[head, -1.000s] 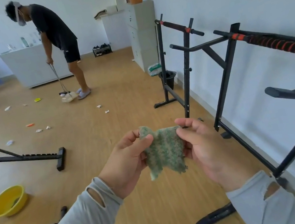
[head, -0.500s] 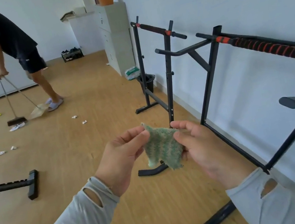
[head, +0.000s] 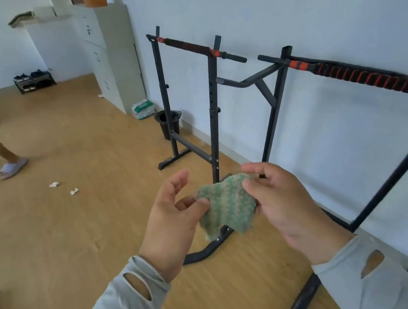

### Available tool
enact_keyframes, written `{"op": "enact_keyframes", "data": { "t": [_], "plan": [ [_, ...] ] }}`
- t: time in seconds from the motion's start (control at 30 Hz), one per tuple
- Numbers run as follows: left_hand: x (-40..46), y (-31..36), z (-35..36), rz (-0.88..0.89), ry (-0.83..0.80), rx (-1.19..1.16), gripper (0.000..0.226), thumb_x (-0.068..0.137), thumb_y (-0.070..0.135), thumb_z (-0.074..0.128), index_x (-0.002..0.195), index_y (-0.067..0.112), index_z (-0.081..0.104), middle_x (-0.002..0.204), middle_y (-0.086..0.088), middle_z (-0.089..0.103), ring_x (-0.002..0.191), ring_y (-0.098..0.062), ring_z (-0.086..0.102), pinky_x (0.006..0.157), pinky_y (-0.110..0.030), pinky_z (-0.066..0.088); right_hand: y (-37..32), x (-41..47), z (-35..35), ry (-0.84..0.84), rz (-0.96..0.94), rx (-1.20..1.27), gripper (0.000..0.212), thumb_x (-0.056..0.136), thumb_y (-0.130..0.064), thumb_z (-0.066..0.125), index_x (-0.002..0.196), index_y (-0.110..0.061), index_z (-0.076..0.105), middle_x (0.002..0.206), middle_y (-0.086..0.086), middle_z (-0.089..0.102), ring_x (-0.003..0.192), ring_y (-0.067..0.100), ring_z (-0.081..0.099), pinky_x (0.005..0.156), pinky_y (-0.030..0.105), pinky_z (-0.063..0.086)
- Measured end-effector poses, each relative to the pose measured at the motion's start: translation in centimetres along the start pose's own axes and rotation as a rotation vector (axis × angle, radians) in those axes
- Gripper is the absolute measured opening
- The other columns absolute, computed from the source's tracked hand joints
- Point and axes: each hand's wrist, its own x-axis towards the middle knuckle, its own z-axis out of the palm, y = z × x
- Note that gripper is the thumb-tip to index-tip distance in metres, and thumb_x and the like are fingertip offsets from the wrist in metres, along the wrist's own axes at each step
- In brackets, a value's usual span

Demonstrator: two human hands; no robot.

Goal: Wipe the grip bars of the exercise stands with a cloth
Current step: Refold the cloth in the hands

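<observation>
Both forearms extend forward, sleeved in grey to the wrists. Left hand point(head: 174, 222): thumb tip pinches the cloth point(head: 226, 204) edge, upper fingers raised and loosely spread. Right hand point(head: 282, 200): thumb and curled fingers grip the opposite edge.

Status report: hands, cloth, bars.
Left hand and right hand both pinch the green cloth. Near grip bar untouched, apart. Nothing in the way.

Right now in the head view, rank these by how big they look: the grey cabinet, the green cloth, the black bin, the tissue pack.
1. Grey cabinet.
2. Green cloth, though it is nearest the camera, so its apparent size is inflated.
3. Black bin.
4. Tissue pack.
</observation>
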Motion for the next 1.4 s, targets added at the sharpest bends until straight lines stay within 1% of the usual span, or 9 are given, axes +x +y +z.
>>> {"op": "enact_keyframes", "data": {
  "t": [0.27, 0.43, 0.53, 0.67, 0.8, 0.97, 1.13, 1.23, 1.4],
  "plan": [
    [4.5, 2.0, 0.3, 0.224, -0.230, 0.696, 0.033, 0.093, 0.013, 0.069, 0.122, 0.028, 0.068, 0.104, 0.021, 0.066, 0.090, 0.009, 0.061, 0.075, 0.000, 0.044, -2.0, 1.1, -1.1, 0.000, -0.029, -0.337, 0.036, 0.085, -0.039, 0.082, 0.114, -0.047, 0.063, 0.117, -0.024, 0.060, 0.100, -0.003, 0.064, 0.074, 0.015, 0.048],
    [7.6, 3.4, 3.3, 0.259, -0.393, 0.803, 0.022, 0.100, 0.023, 0.059, 0.120, 0.030, 0.062, 0.085, 0.019, 0.061, 0.072, 0.004, 0.058, 0.062, -0.005, 0.042, -2.6, 3.0, -3.5, -0.116, -0.082, -0.673, 0.028, 0.087, -0.036, 0.080, 0.111, -0.041, 0.069, 0.104, -0.023, 0.063, 0.093, -0.003, 0.060, 0.079, 0.020, 0.048],
    [10.2, 4.4, 5.3, 0.211, -0.454, 0.725, 0.012, 0.103, 0.027, 0.054, 0.110, 0.031, 0.063, 0.077, 0.010, 0.064, 0.061, -0.003, 0.058, 0.062, -0.021, 0.050, -3.5, 5.2, -6.0, -0.016, -0.087, -0.598, 0.007, 0.090, -0.037, 0.076, 0.087, -0.031, 0.074, 0.083, -0.005, 0.073, 0.075, 0.014, 0.067, 0.071, 0.036, 0.055],
    [12.9, 5.5, 9.4, -0.041, -0.539, 0.214, 0.036, 0.093, 0.043, 0.065, 0.117, 0.017, 0.068, 0.112, -0.011, 0.073, 0.105, -0.026, 0.070, 0.100, -0.043, 0.053, -4.4, 7.9, -10.0, 0.006, 0.007, -0.159, 0.024, 0.090, -0.036, 0.075, 0.070, -0.024, 0.072, 0.077, 0.009, 0.072, 0.072, 0.018, 0.067, 0.076, 0.042, 0.052],
    [15.1, 6.1, 14.8, 0.002, -0.548, 0.239, 0.041, 0.082, 0.022, 0.082, 0.119, 0.017, 0.066, 0.115, -0.020, 0.070, 0.102, -0.032, 0.072, 0.092, -0.044, 0.060, -4.9, 10.2, -14.3, 0.068, 0.028, -0.060, 0.036, 0.079, -0.046, 0.075, 0.087, -0.011, 0.069, 0.101, 0.025, 0.072, 0.097, 0.044, 0.071, 0.092, 0.065, 0.055],
    [17.8, 7.6, 20.1, -0.030, -0.648, 0.147, 0.029, 0.091, 0.017, 0.071, 0.119, 0.013, 0.067, 0.112, -0.020, 0.073, 0.092, -0.023, 0.073, 0.082, -0.030, 0.061, -6.8, 11.7, -19.3, 0.179, -0.080, -0.259, 0.019, 0.097, -0.040, 0.066, 0.093, -0.021, 0.067, 0.092, 0.013, 0.072, 0.087, 0.032, 0.071, 0.080, 0.055, 0.061],
    [20.0, 7.9, 25.9, -0.036, -0.829, 0.109, 0.089, 0.066, 0.039, 0.090, 0.140, 0.020, 0.046, 0.118, -0.009, 0.074, 0.110, -0.026, 0.070, 0.097, -0.040, 0.053, -9.3, 12.3, -23.3, 0.258, -0.145, -0.404, 0.017, 0.097, -0.045, 0.063, 0.092, -0.029, 0.064, 0.086, 0.002, 0.068, 0.079, 0.025, 0.067, 0.075, 0.051, 0.060],
    [21.4, 7.6, 29.3, -0.006, -0.848, 0.133, 0.072, 0.076, 0.012, 0.087, 0.138, 0.017, 0.050, 0.116, -0.011, 0.074, 0.110, -0.027, 0.070, 0.101, -0.044, 0.053, -9.5, 12.9, -25.6, 0.315, -0.113, -0.405, 0.015, 0.099, -0.045, 0.062, 0.094, -0.030, 0.063, 0.086, 0.004, 0.068, 0.079, 0.029, 0.068, 0.074, 0.053, 0.060],
    [25.9, 6.0, 33.1, 0.028, -1.050, 0.400, 0.063, 0.073, 0.023, 0.075, 0.132, 0.034, 0.057, 0.124, 0.010, 0.067, 0.108, -0.008, 0.067, 0.107, -0.046, 0.049, -8.8, 14.1, -29.7, 0.467, 0.002, -0.340, 0.017, 0.098, -0.046, 0.062, 0.093, -0.030, 0.067, 0.089, 0.010, 0.070, 0.084, 0.035, 0.069, 0.077, 0.056, 0.059]
  ]
}}
